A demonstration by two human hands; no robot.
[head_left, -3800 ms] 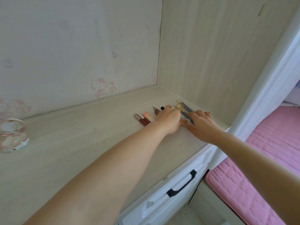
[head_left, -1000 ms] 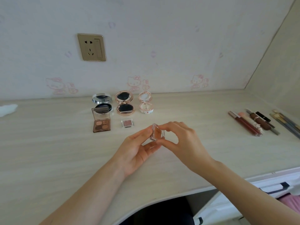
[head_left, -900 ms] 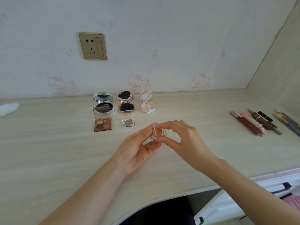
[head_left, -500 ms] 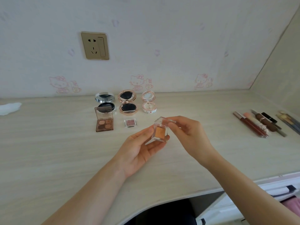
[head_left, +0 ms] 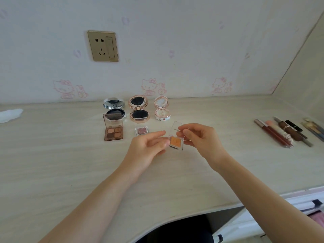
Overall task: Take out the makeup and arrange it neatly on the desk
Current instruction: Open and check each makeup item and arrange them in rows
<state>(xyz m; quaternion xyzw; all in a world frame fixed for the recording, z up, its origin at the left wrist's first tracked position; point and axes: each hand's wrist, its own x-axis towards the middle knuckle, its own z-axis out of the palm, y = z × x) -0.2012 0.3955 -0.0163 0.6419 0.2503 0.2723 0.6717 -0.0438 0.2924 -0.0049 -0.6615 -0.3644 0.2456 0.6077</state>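
Holding the open orange eyeshadow case (head_left: 176, 142), both hands (head_left: 146, 148) (head_left: 201, 137) pinch it above pink eyeshadow (head_left: 142, 131) and compacts (head_left: 139, 111).

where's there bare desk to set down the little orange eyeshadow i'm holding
Right of the small pink pan, under the white compact, the desk is bare, continuing the front row. A wide bare stretch runs from there to the lip pens. The back row of compacts and the four-colour palette sit close together.
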